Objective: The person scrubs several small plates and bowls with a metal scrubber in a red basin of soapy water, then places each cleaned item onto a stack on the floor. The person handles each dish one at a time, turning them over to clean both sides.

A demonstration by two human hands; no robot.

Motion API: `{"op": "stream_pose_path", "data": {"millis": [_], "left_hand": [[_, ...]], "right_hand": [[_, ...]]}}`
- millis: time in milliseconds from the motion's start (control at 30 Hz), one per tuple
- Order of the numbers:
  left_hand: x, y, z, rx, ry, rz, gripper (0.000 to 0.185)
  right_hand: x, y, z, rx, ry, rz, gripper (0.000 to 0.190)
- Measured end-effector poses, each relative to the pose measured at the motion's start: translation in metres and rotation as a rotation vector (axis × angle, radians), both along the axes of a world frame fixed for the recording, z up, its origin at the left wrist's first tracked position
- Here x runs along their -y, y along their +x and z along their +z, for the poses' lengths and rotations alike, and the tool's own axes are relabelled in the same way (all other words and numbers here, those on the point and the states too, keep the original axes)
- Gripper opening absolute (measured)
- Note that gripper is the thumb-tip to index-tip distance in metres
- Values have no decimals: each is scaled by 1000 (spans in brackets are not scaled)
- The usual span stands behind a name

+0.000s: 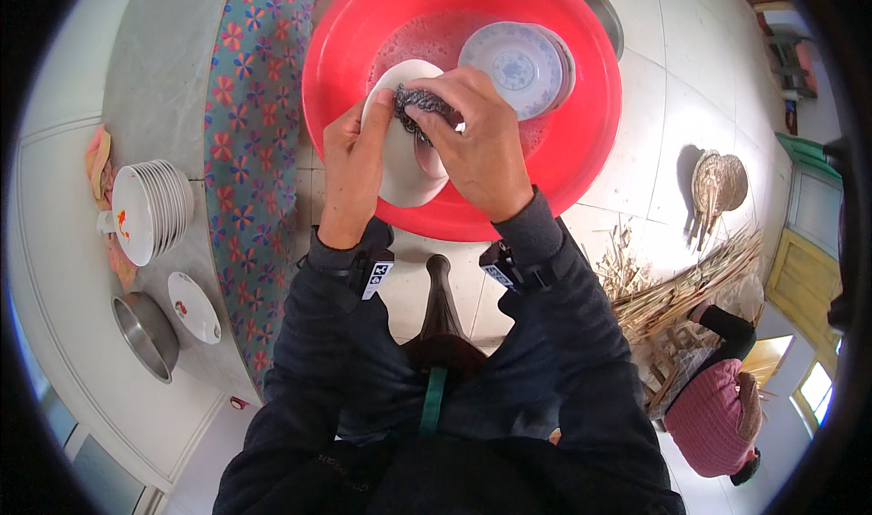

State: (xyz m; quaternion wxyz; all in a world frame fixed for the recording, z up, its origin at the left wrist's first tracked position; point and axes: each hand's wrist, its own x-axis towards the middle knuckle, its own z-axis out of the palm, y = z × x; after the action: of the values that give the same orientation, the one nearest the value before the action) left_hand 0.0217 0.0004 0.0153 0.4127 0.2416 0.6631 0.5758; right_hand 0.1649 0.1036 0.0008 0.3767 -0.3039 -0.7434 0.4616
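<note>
My left hand [354, 164] grips the left rim of a white dish [409, 178], its thumb on the near face. Pinched in the fingers of my right hand [480, 140] is a dark grey steel-wool scourer [419, 103], pressed against the dish near its upper part. The dish is tilted over the near side of a large red plastic basin [579, 154]. Sudsy water [436, 35] covers the basin's bottom. Right of my hands, white bowls with a blue pattern [512, 71] sit stacked in the basin. My right hand hides part of the dish.
On a grey counter [160, 58] at left stand a stack of white plates [146, 208], one patterned plate [195, 307] and a steel bowl [146, 338]. A flowered cloth [242, 140] covers its edge. At right, a person [712, 413] sits near a straw bundle [688, 290].
</note>
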Motion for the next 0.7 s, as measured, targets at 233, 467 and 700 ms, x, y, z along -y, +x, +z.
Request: {"op": "stream_pose_path", "data": {"millis": [233, 467, 700], "left_hand": [[0, 2, -4, 15, -4, -29, 41], [0, 2, -4, -68, -24, -10, 41], [0, -3, -2, -142, -78, -6, 40]], "right_hand": [[-1, 6, -5, 80, 87, 25, 19], [3, 8, -7, 80, -26, -74, 17], [9, 5, -11, 131, -20, -175, 19]]}}
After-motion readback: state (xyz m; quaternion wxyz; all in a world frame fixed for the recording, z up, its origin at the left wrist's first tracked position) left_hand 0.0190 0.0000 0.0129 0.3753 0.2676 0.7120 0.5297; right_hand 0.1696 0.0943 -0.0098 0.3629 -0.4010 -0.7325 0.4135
